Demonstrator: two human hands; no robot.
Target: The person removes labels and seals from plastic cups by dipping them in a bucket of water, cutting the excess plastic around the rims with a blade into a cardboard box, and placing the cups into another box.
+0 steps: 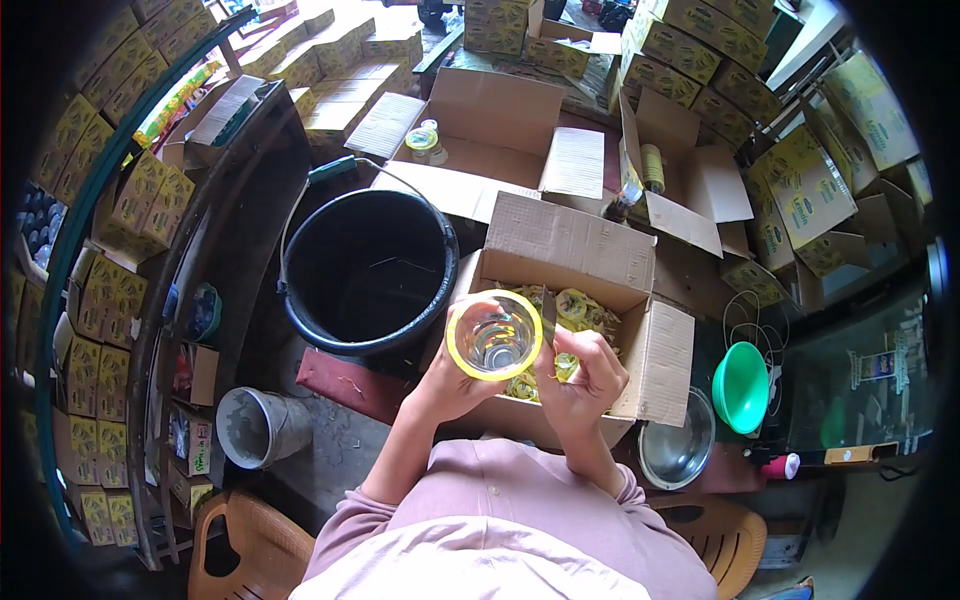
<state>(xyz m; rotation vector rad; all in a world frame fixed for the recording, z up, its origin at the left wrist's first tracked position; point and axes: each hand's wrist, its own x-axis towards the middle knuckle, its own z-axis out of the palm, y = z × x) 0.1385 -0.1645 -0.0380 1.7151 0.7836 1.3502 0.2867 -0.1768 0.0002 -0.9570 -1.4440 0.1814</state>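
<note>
My left hand (446,382) is wrapped round a clear plastic cup (497,352) with a yellow rim, its open mouth tilted up towards me. Close against the cup's right side, my right hand (588,388) is closed in a pinch. A thin dark blade (548,308) rises from its fingers beside the rim; its handle is hidden. Under both hands stands an open cardboard box (664,360). Inside it lie several yellow-and-clear sealed cups (574,306), partly covered by my hands.
A black bucket (300,318) stands left of the box, a grey pail (262,428) lower left. To the right are a green bowl (741,388) and a metal basin (660,474). Behind are open cartons (497,100); stacked yellow boxes (97,370) line the left. Chairs (250,548) flank me.
</note>
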